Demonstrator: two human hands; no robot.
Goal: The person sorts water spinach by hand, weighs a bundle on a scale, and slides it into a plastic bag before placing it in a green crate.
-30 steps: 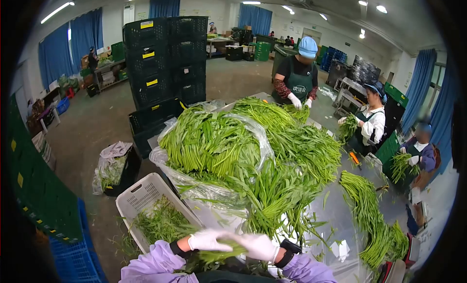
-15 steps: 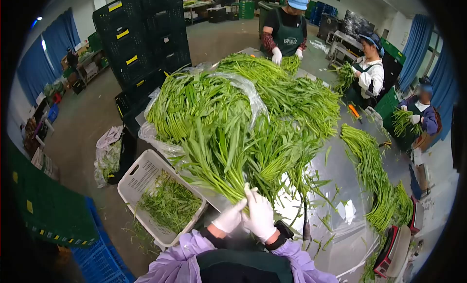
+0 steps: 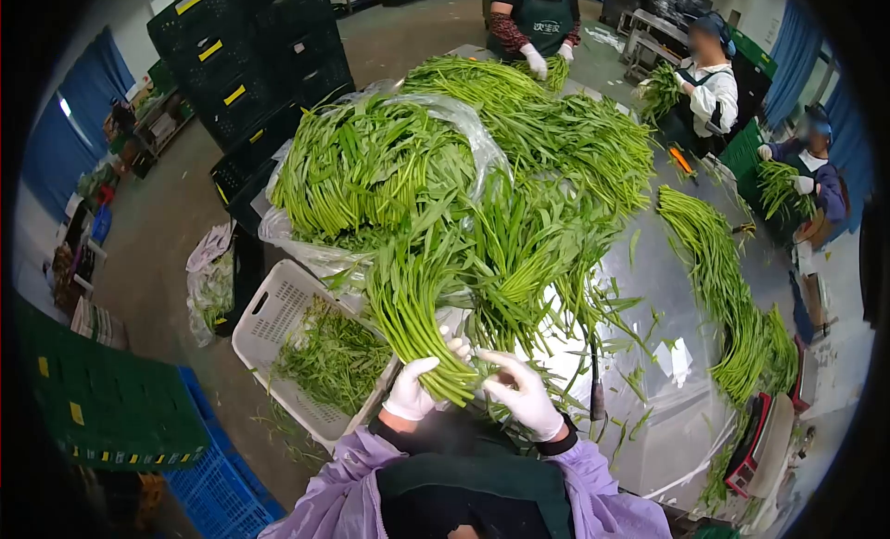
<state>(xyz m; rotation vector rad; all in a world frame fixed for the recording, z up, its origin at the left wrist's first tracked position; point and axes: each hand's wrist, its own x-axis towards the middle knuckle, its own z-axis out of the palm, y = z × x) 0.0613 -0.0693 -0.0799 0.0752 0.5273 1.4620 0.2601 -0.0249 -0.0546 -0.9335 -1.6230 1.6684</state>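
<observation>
A bunch of long green stems (image 3: 417, 321) lies across my left hand (image 3: 413, 387), whose gloved fingers wrap around it near the cut ends. My right hand (image 3: 524, 395), also in a white glove, is just right of the stem ends, with thumb and fingers apart and nothing between them. Beyond the bunch, a large heap of leafy greens (image 3: 371, 164) rests partly in clear plastic (image 3: 477, 136) on the metal table (image 3: 663, 261).
A pale crate (image 3: 264, 340) of loose trimmings stands at the left. Dark stacked crates (image 3: 227, 71) rise behind it. A row of stems (image 3: 709, 279) and a red-edged scale (image 3: 756, 437) are at the right. Three people handle greens across the table; an orange-handled tool (image 3: 682, 161) lies near them.
The bunch has come lower, its stem ends now nearer my body. My right hand has moved off it to the right and opened. The camera view has tilted down.
</observation>
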